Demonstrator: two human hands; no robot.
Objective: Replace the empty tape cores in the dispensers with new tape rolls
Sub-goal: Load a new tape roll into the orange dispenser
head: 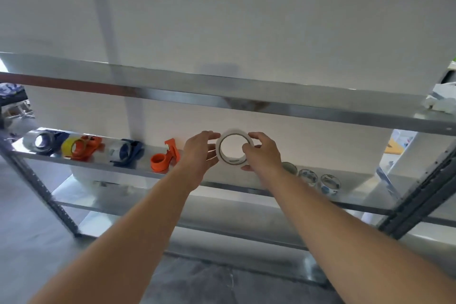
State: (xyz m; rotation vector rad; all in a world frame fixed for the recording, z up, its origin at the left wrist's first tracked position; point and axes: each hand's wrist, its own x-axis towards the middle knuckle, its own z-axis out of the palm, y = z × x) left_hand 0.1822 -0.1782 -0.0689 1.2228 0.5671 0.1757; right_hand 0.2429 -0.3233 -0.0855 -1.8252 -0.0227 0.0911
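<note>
1. Head view: both bare arms reach forward to a grey metal shelf (pixel 357 189) on a steel rack.
2. A white, ring-shaped roll of tape (pixel 234 148) is held upright above the shelf, its open centre facing the camera.
3. The right hand (pixel 265 153) pinches the roll at its 3 o'clock rim, thumb on the front face and fingers behind.
4. The left hand (pixel 201 152) is spread, fingers loosely curved at the roll's 9 o'clock side; whether it touches the roll cannot be told.
5. A small dark mark sits on the roll's lower band; it is too blurred to read.
6. At 9 o'clock from the roll, an orange plastic dispenser with a bare hub (pixel 165 157) stands on the shelf.
7. Further towards 9 o'clock stand a dark blue dispenser with clear tape (pixel 125 152), an orange dispenser with yellow tape (pixel 80 147) and another dark blue dispenser (pixel 45 142).
8. At 4 o'clock from the roll, three small cores with blue print (pixel 308 176) lie in a row; the print is illegible.
</note>
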